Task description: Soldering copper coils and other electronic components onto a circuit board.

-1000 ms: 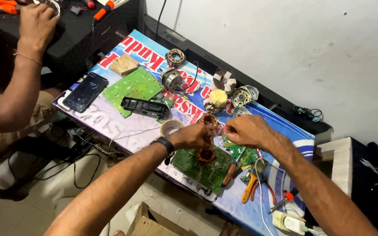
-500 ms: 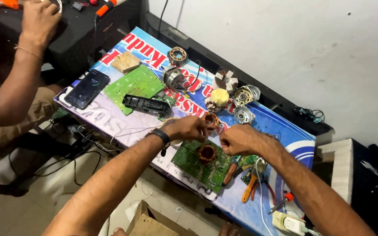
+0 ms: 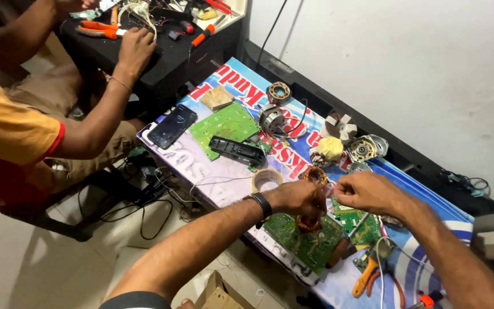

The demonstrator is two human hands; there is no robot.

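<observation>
Over the green circuit board (image 3: 310, 243) near the table's front edge, the left hand (image 3: 298, 197) closes around a copper coil (image 3: 315, 174), fingers curled tight on it. Just beside it, the right hand (image 3: 370, 191) pinches at the coil's top, fingers narrow; what they grip is too small to tell. A tape roll (image 3: 266, 179) lies just left of the hands.
</observation>
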